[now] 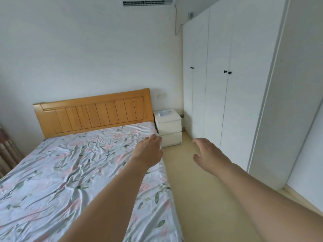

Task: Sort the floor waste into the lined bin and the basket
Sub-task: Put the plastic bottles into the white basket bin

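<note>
Head view of a bedroom, read from left to right. At the far left edge, a patterned curtain (pixel 7 147). Next, the bed (pixel 52 180), covered by a creased floral sheet, with a wooden headboard (pixel 94 112) against the white wall. The left hand (pixel 148 151) reaches forward above the bed's right edge, fingers relaxed and holding nothing. Behind it, a white two-drawer nightstand (pixel 168 128) stands just beside the headboard; a small pale item lies on its top, too blurred to identify. The right hand (pixel 209 154) is extended above the beige floor (pixel 192 198), fingers spread and loosely bent, also holding nothing. At the right, a white wardrobe (pixel 227 84) with dark knobs runs along the wall. Above, an air conditioner (pixel 146 1) is mounted high on the wall. No waste, lined bin or basket appears in this view; their positions cannot be told.
</note>
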`<state>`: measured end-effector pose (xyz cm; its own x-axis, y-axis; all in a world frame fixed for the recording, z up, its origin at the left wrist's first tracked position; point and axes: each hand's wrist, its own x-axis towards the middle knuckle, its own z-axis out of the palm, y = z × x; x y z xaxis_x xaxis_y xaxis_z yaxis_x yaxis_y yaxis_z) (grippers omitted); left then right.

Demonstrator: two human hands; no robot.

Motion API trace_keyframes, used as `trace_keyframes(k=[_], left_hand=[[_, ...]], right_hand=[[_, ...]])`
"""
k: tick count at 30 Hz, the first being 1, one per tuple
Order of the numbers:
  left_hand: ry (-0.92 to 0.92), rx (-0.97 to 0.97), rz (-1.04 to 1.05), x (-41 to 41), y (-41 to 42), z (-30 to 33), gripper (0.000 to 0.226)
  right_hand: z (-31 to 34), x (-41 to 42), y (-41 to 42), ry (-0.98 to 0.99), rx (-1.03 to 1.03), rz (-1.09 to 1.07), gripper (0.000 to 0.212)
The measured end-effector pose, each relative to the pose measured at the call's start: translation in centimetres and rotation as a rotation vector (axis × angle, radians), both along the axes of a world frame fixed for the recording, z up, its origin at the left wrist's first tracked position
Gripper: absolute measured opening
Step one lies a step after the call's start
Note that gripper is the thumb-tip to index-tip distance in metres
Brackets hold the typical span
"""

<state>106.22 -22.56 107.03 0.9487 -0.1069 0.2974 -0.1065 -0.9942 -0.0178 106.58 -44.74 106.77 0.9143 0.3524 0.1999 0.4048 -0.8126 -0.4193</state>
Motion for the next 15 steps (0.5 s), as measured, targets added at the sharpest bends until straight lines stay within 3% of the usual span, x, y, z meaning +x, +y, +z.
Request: trace_keyframes(k=[7,15], left_hand=[[0.072,-0.024,0.027,15.3,-2.0,-3.5,0.035],[-0.020,-0.169,0.178,33.1,-0.3,0.3,0.036]], right_hand=[[-1.3,15.7,-2.3,-0.018,-0.023,0.037,0.048],[0.9,34.4,-3.7,-0.046,0.006,0.029,0.045]])
